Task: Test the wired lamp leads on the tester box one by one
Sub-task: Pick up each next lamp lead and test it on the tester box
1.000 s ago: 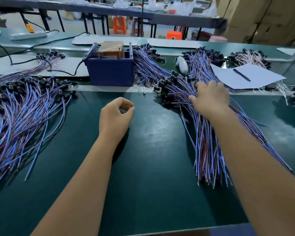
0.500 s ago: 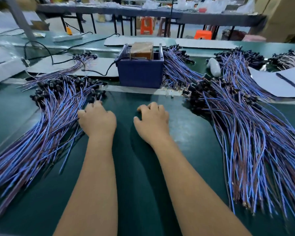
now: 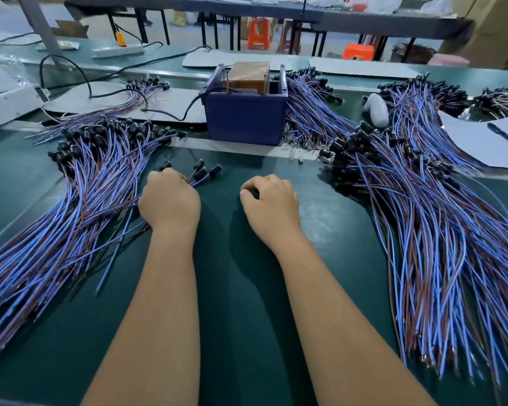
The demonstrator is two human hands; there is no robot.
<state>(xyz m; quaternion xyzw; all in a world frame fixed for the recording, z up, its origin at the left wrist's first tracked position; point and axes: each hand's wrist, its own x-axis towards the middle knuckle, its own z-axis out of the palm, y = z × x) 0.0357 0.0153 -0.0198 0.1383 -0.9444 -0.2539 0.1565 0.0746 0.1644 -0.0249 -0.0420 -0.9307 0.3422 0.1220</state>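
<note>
The blue tester box (image 3: 245, 120) stands at the back centre of the green bench, a brown block set in its open top. My left hand (image 3: 168, 201) grips a small bunch of lamp leads (image 3: 202, 173) whose black lamp heads stick out past my fingers toward the box. To its left lies a big fan of blue and brown leads (image 3: 71, 200). My right hand (image 3: 269, 204) rests on the mat beside the left one, fingers curled, nothing in it. Another large pile of leads (image 3: 423, 218) spreads on the right.
A black cable (image 3: 170, 115) runs from the box to the left. A white bottle-like object (image 3: 376, 109) lies behind the right pile, next to a paper sheet (image 3: 481, 142) with a pen (image 3: 506, 136). More lead bundles (image 3: 311, 109) lie behind the box.
My right hand left the right pile and came to the middle of the mat. My left hand went to the left pile and closed on a few leads, drawing them out toward the centre.
</note>
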